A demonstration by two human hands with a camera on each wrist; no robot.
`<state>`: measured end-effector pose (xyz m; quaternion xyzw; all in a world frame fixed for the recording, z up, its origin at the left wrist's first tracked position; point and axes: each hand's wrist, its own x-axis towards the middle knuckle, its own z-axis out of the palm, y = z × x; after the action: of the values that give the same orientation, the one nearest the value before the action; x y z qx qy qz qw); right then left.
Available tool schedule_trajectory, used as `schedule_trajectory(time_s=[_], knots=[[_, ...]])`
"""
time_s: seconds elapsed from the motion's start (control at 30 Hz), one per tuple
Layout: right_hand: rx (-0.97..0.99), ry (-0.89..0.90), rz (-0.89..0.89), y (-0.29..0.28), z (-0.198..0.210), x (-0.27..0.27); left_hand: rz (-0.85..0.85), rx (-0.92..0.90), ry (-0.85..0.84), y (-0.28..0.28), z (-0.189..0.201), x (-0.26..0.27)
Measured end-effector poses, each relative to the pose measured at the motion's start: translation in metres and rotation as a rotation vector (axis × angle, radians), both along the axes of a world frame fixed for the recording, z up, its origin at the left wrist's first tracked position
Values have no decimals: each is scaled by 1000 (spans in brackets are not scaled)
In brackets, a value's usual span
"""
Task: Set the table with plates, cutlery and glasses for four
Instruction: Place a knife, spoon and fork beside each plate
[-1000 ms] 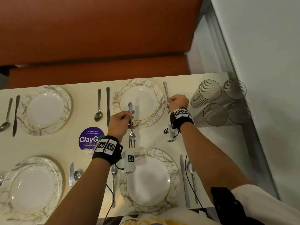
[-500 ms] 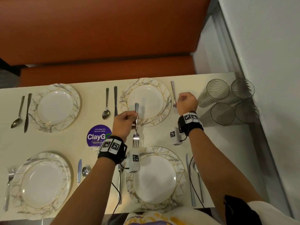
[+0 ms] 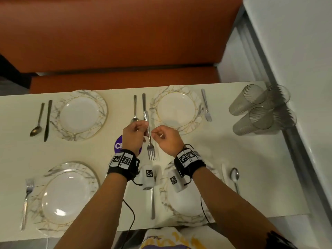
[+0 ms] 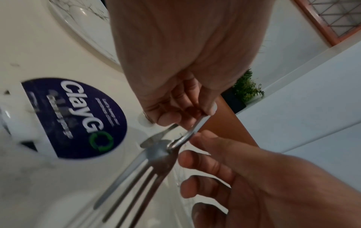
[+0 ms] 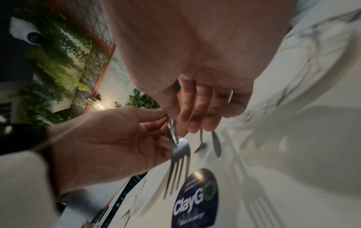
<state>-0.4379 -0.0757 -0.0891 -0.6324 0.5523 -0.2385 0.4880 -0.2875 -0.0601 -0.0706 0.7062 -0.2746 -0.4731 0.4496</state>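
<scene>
My left hand (image 3: 142,131) holds a steel fork (image 3: 151,152) by its handle above the middle of the table, tines toward me. My right hand (image 3: 156,135) pinches the same handle from the right; in the right wrist view the fork (image 5: 179,152) comes out between its thumb and index finger. In the left wrist view the fork (image 4: 157,154) hangs over the table. Marble-patterned plates lie at far left (image 3: 80,114), far right (image 3: 177,109), near left (image 3: 66,196) and near right (image 3: 190,205), the last partly hidden by my arm. Several clear glasses (image 3: 260,108) are grouped at the table's right end.
Spoon (image 3: 36,127) and knife (image 3: 47,121) lie left of the far-left plate; another spoon (image 3: 135,106) and knife (image 3: 143,102) lie between the far plates. Forks (image 3: 206,108) (image 3: 27,200) and a spoon (image 3: 234,177) flank other plates. A purple sticker (image 3: 118,145), an orange bench (image 3: 125,42) and a wall (image 3: 296,51) border the area.
My right hand left the fork beside the far-right plate and came across to the fork in my left hand. The left hand drifted slightly right with its fork.
</scene>
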Motion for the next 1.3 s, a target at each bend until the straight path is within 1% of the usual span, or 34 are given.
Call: schedule_trajectory(time_s=[0.23, 0.3, 0.37, 0.47, 0.53, 0.63, 0.77, 0.9, 1.0, 1.1, 1.3], knots=[[-3, -26, -2, 46, 4, 98, 25, 29, 21, 30, 3, 95], [47, -14, 17, 52, 7, 128, 28, 32, -2, 39, 2, 125], [97, -43, 48, 57, 8, 158, 31, 26, -26, 47, 1, 154], [113, -49, 94, 60, 9, 193, 20, 18, -67, 55, 1, 189], [124, -59, 93, 56, 12, 209, 4, 16, -87, 58, 2, 206], [120, -28, 60, 37, 12, 222, -22, 11, -90, 61, 1, 224], [108, 96, -42, -4, 5, 223, -60, 34, -121, 66, -7, 238], [117, 233, -143, -44, -7, 220, -182, 99, -178, 69, -19, 250], [132, 357, -105, -68, -18, 225, -279, 145, -262, 71, -29, 257], [165, 400, -108, -85, -26, 232, -364, 194, -330, 72, -37, 260], [111, 531, -94, -101, -37, 246, -427, 232, -399, 67, -43, 262]])
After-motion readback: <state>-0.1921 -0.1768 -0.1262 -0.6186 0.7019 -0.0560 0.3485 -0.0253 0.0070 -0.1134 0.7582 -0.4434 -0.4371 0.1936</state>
